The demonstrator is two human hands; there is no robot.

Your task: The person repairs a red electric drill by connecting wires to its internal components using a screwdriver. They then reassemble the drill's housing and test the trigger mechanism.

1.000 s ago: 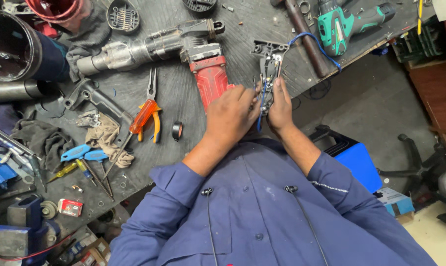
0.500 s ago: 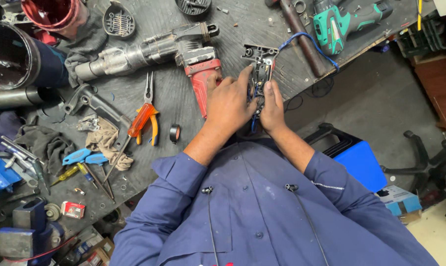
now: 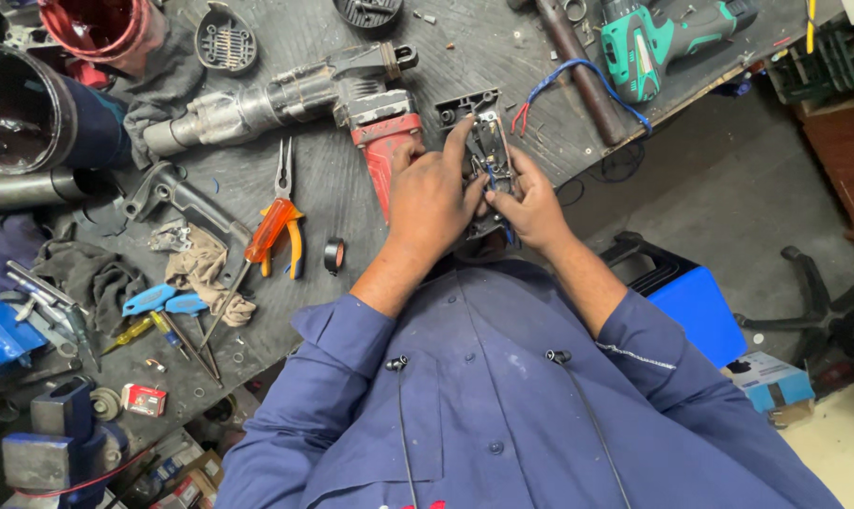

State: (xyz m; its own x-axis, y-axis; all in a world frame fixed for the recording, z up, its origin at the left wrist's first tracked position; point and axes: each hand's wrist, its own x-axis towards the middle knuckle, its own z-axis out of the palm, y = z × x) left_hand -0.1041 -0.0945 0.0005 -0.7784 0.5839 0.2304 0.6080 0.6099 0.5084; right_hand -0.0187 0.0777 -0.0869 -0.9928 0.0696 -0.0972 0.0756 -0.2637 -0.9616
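On the far left of the table [image 3: 285,57] I've got a red bucket [image 3: 101,24] and a big dark pipe [image 3: 31,118], with rags below them. Moving right, orange-handled pliers [image 3: 274,221] lie flat beside a small black ring [image 3: 333,254]. Past those, the grey and red power tool [image 3: 304,99] stretches across the table, its red end just beside my left hand [image 3: 431,203]. That hand is curled over the black switch housing [image 3: 483,151], index finger stretched to its far corner. My right hand [image 3: 530,203] pinches the housing's near right side, thumb pressing on the small wires inside. So the housing sits between both hands, at the near edge of the table. Right again: loose blue wire [image 3: 578,80] and a green drill [image 3: 663,38]. Risk as I see it: the housing sits close to the edge, so a slipped grip could drop it to the floor, or thumb pressure could pull a thin wire free.
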